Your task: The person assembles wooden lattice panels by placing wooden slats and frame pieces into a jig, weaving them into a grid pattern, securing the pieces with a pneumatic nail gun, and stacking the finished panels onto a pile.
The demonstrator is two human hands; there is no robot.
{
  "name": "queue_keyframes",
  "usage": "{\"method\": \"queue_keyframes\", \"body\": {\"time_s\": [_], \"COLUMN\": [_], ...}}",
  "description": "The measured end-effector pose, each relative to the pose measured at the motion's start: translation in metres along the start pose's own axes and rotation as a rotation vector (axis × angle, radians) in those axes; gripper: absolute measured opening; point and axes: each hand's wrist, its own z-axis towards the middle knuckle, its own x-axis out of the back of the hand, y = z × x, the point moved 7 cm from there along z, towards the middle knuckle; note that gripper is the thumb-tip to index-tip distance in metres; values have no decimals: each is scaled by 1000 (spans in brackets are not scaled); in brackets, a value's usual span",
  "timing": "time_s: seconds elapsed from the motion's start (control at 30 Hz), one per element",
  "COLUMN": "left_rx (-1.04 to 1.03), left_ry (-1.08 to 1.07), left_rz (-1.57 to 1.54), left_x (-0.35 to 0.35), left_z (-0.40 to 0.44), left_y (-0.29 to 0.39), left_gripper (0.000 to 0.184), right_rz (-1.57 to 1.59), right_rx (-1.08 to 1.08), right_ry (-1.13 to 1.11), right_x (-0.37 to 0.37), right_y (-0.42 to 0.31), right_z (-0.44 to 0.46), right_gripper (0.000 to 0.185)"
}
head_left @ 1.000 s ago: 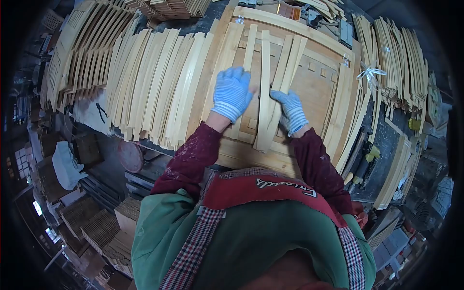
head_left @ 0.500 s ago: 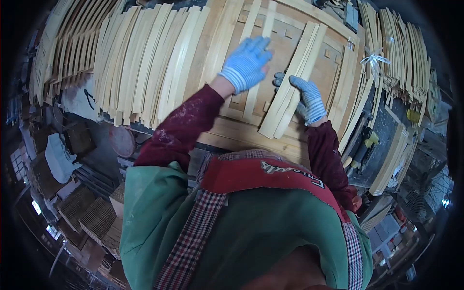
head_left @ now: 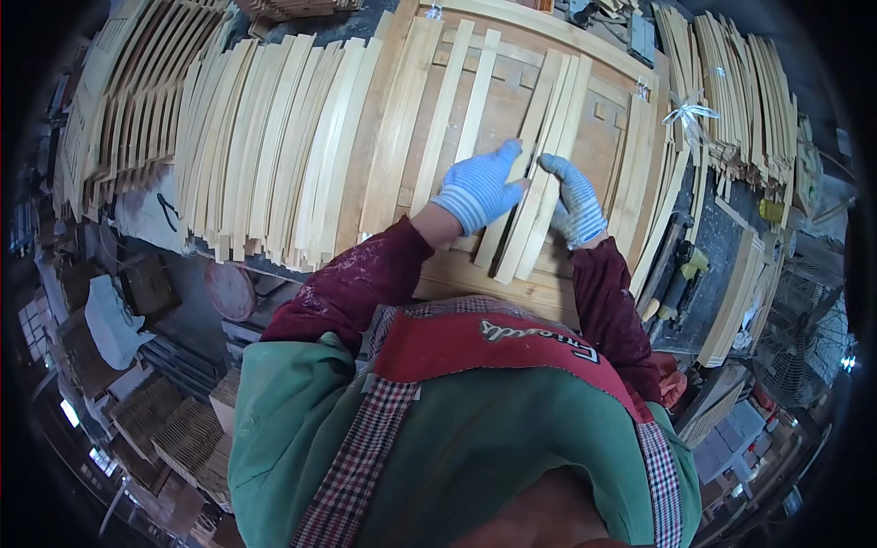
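Observation:
Several pale wooden strips [head_left: 554,119] lie side by side, slightly tilted, over a wooden panel with a raised frame [head_left: 512,18]. My left hand [head_left: 481,189], in a blue striped glove, touches the left side of these strips, thumb and fingers apart. At their right edge, my right hand [head_left: 577,203] wraps round the strips in a grey-blue glove; its lower fingers are partly hidden. Two separate strips [head_left: 478,91] lie on the panel above and left of my left hand.
A long row of strips [head_left: 274,146] stands left of the panel, with slatted wooden pieces [head_left: 137,100] beyond. Bundled strips tied with clear plastic [head_left: 690,114] lie at the right. A dark tool with a yellow part [head_left: 681,281] rests near the right edge.
The right hand gathered strips and shifted them right. My left hand reached up over the panel, then came back down beside the strips. The view also shifted a little.

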Motion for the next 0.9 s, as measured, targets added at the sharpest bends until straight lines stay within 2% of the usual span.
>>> {"method": "queue_keyframes", "body": {"time_s": [0.1, 0.13, 0.27, 0.37, 0.47, 0.57, 0.67, 0.7, 0.8, 0.83, 0.87, 0.9], "left_rx": [-24, 46, 94, 81, -8, -29, -61, -55, -84, -45, -3, 38], "left_ry": [112, 83, 279, 154, 221, 255, 137, 160, 205, 138, 73, 11], "left_rz": [-170, -171, -127, 156, 403, 447, 428, 346, 96, 94, 91, 89], "left_x": [-6, -4, 2, -3, -3, -2, -6, -4, -3, -15, -25, -33], "left_z": [10, 9, 2, 2, 15, 12, -2, -8, -22, -17, -13, -9], "left_y": [-16, -17, -29, -25, -12, -3, -2, 5, 36, 35, 33, 30], "left_gripper": [51, 50, 45, 37, 32, 31, 34, 36, 46, 47, 48, 48], "right_rz": [57, 81, 113, 72, 64, 35, 76, 114, 178, 180, 204, 164], "right_rx": [14, -19, 20, 47, 36, 58, 37, 30, 8, -1, -8, -9], "right_ry": [-72, -87, -215, -145, -132, -346, -395, -401, -240, -181, -228, -251], "right_x": [-4, -8, -14, -2, 5, -1, 2, 4, 17, 22, 17, 19], "right_y": [0, 1, -4, -8, -6, -8, -9, -9, -7, -6, -8, -9], "right_z": [3, 1, 0, -4, -3, -7, -11, -12, -13, -13, -16, -15], "right_gripper": [32, 35, 44, 47, 51, 55, 57, 57, 47, 45, 37, 40]}}
